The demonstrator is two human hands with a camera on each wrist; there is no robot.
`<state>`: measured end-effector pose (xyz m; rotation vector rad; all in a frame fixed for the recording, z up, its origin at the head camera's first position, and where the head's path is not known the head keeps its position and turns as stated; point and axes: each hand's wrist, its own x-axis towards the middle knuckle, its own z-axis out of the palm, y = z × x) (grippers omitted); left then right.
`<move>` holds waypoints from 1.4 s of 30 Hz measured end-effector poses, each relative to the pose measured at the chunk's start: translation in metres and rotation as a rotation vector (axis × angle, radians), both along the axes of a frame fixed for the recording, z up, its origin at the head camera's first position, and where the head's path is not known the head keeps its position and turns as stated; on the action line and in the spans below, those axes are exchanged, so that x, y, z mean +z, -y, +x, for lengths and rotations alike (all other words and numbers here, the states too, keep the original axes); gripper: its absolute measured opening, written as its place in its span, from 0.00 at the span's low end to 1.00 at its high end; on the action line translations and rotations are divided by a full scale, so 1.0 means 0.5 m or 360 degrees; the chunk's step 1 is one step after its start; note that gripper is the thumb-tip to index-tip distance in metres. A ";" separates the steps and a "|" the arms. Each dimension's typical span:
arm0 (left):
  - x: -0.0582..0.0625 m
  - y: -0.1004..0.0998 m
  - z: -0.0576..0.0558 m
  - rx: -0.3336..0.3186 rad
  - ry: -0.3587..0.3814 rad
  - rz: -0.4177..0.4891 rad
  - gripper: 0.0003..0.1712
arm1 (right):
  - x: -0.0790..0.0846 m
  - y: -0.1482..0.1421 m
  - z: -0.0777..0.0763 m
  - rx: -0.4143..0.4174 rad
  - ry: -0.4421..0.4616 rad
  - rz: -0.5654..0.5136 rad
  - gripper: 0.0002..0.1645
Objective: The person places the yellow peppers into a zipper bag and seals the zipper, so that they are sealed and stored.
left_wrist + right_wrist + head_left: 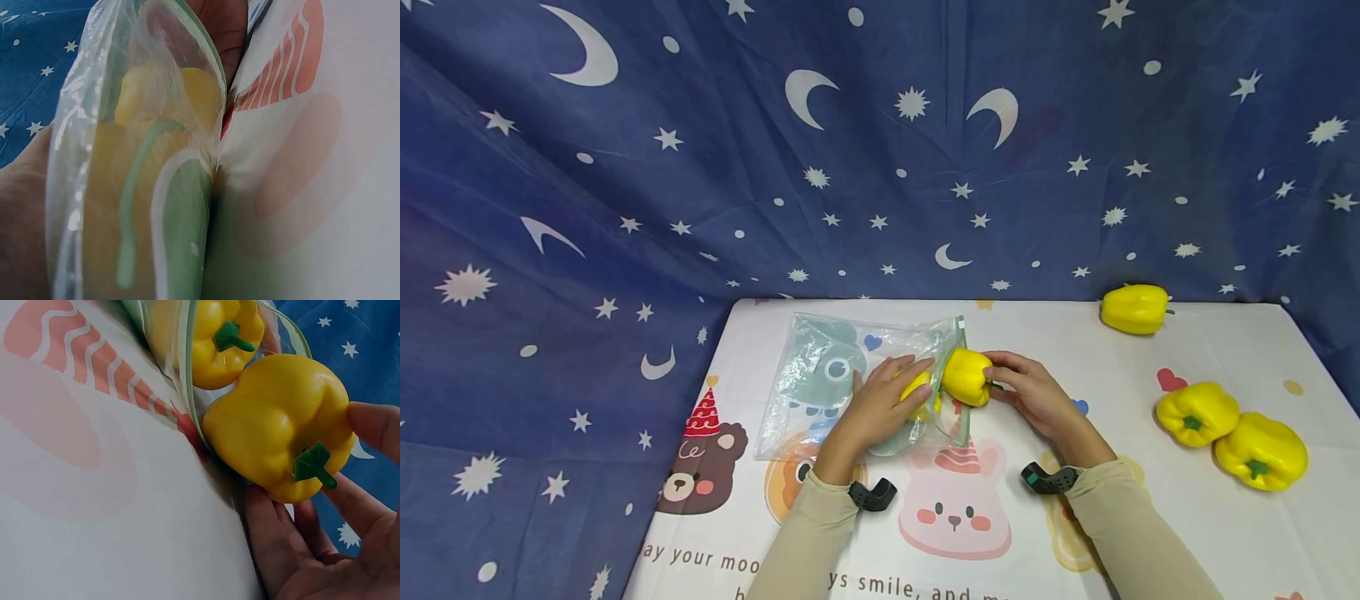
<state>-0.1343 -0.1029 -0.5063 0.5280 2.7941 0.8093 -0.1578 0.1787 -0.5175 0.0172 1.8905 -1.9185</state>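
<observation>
A clear plastic zip bag (820, 392) with a green-edged mouth lies on the table, its mouth facing right. Inside it, near the mouth, sits a yellow bell pepper (228, 359) with a green stem. My left hand (880, 400) grips the bag from above around that pepper, the plastic between them. With thumb and fingers, my right hand (1033, 396) holds another yellow bell pepper (966, 377) by its stem end. This pepper's far end is within the bag's mouth, right beside the first one. In the left wrist view, yellow shows blurred through the plastic.
Two yellow bell peppers, one nearer (1261, 451) and one behind it (1197, 414), stand side by side on the right of the table. One more pepper (1135, 309) lies at the back edge. A blue star-patterned curtain (880, 150) hangs behind the printed tablecloth (1150, 533).
</observation>
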 end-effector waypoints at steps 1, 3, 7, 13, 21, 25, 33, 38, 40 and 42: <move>-0.001 0.000 0.000 0.0000 0.0000 0.0004 0.32 | -0.001 0.001 0.000 -0.0016 -0.0006 0.0036 0.36; -0.002 0.000 0.000 0.0000 0.0000 0.0006 0.32 | -0.002 0.003 -0.001 -0.0047 -0.0020 0.0096 0.36; -0.002 -0.001 0.000 -0.0001 -0.0006 0.0019 0.32 | -0.003 0.008 -0.002 -0.0114 -0.0035 0.0209 0.34; -0.001 -0.002 0.001 -0.0007 -0.0015 0.0025 0.32 | -0.004 0.008 0.000 -0.0136 -0.0034 0.0137 0.29; -0.001 -0.002 0.000 -0.0010 -0.0022 0.0021 0.32 | -0.017 -0.008 0.005 -0.0116 -0.0046 -0.0032 0.13; -0.002 -0.002 -0.001 -0.0010 -0.0018 0.0023 0.32 | -0.022 -0.010 0.006 -0.0086 -0.0110 0.0026 0.18; -0.002 -0.003 0.000 -0.0016 -0.0058 0.0013 0.32 | -0.021 0.000 0.006 -0.0128 -0.0144 0.0138 0.24; -0.002 -0.002 0.001 -0.0018 -0.0061 0.0001 0.32 | -0.020 0.002 0.004 -0.0128 -0.0114 0.0122 0.22; -0.002 -0.002 0.002 -0.0020 -0.0063 -0.0002 0.32 | -0.019 0.001 0.002 -0.0123 -0.0082 0.0089 0.22; -0.002 -0.002 0.002 -0.0023 -0.0069 -0.0001 0.32 | -0.018 0.001 -0.001 -0.0127 -0.0051 0.0067 0.21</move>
